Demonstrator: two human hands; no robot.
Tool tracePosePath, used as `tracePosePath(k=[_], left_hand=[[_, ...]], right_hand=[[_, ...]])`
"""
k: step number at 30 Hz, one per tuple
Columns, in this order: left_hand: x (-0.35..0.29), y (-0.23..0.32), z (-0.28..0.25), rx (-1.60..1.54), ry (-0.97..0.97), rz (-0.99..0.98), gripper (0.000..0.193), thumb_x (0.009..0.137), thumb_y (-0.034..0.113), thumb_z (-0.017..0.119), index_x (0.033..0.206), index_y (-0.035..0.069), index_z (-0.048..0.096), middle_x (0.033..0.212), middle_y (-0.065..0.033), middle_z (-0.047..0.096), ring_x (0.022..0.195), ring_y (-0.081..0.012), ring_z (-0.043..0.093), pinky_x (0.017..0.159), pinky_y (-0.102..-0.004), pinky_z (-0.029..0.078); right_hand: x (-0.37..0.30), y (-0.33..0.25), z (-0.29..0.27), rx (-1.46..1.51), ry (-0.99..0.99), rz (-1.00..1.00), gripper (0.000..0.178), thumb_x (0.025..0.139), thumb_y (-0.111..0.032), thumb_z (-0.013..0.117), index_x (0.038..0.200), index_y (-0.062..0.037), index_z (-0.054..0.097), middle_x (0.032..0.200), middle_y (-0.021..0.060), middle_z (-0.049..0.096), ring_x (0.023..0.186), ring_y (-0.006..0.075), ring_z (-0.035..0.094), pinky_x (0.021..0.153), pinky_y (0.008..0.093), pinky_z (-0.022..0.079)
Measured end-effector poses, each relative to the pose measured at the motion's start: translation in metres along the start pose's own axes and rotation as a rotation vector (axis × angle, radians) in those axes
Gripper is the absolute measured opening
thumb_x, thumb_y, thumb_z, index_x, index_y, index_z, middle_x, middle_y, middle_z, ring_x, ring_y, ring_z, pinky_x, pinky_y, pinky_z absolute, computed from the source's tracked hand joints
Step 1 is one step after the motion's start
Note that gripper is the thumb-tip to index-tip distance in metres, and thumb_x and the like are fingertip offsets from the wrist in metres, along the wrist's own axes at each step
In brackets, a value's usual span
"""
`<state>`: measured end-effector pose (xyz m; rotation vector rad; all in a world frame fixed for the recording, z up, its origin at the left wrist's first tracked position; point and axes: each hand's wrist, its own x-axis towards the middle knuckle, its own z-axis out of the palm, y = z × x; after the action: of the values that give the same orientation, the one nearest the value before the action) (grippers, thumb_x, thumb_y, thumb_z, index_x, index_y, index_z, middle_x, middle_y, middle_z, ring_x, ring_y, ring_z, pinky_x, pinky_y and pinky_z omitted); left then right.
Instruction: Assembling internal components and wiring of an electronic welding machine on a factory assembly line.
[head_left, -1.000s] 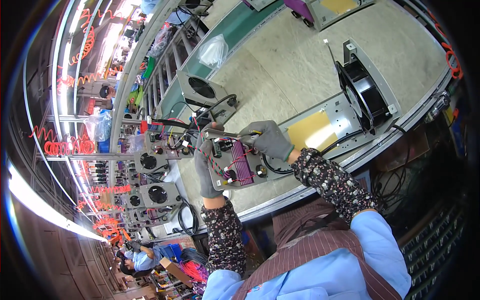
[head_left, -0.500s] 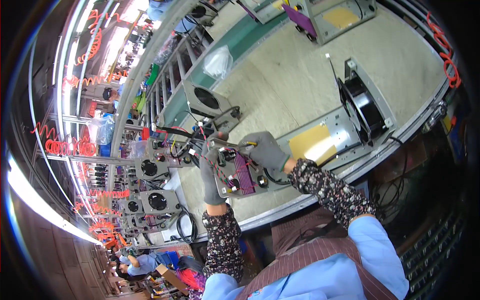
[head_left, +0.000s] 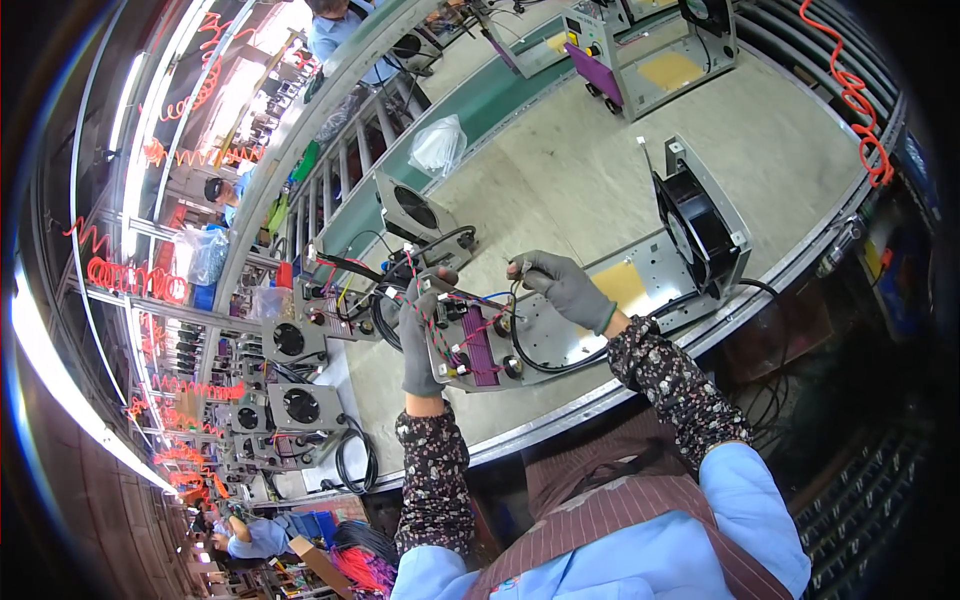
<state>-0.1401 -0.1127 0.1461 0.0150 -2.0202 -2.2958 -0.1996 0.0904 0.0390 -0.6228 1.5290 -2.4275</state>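
Observation:
In front of me lies a grey metal chassis (head_left: 655,262) with a black fan (head_left: 705,225) upright at its right end and a yellow sheet (head_left: 622,285) on its base. A purple finned block (head_left: 479,348) and twisted red-and-black wires (head_left: 432,325) sit at the left end. My left hand (head_left: 418,345), in a grey glove, grips the chassis's left end plate, its fingers partly hidden by wires. Above the base, my gloved right hand (head_left: 568,288) pinches the end of a black cable (head_left: 514,335) that loops down beside the purple block.
Another fan unit (head_left: 412,208) and a clear plastic bag (head_left: 438,147) lie beyond, near the green conveyor strip (head_left: 480,100). A chassis with a purple panel (head_left: 597,75) stands at the far side. Several fan units (head_left: 300,405) are at left. A red coiled hose (head_left: 850,90) hangs at right.
My right hand has moved right and up from the left end plate, lifting the black cable's end. My left hand keeps its grip. The whole view has shifted slightly.

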Motion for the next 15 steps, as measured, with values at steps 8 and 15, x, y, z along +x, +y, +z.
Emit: tracePosePath(k=[8, 15], left_hand=[[0.001, -0.004, -0.002, -0.075, 0.011, -0.02, 0.034, 0.09, 0.021, 0.058, 0.118, 0.002, 0.056, 0.115, -0.0109, 0.06, 0.103, -0.0195, 0.058, 0.088, -0.0328, 0.048], [-0.002, -0.004, -0.002, -0.072, 0.0, -0.025, 0.037, 0.09, 0.021, 0.056, 0.121, 0.001, 0.054, 0.116, -0.0128, 0.06, 0.106, -0.0225, 0.058, 0.092, -0.0359, 0.048]], right_hand=[[-0.006, 0.0, 0.007, 0.175, -0.014, 0.012, 0.017, 0.09, -0.007, 0.061, 0.105, -0.0005, 0.066, 0.101, 0.0044, 0.067, 0.088, 0.0095, 0.062, 0.082, 0.0259, 0.05], [-0.019, -0.067, 0.019, 0.191, -0.146, 0.21, 0.012, 0.086, -0.011, 0.068, 0.091, -0.0005, 0.072, 0.081, 0.0013, 0.068, 0.075, 0.0075, 0.061, 0.068, 0.0251, 0.05]])
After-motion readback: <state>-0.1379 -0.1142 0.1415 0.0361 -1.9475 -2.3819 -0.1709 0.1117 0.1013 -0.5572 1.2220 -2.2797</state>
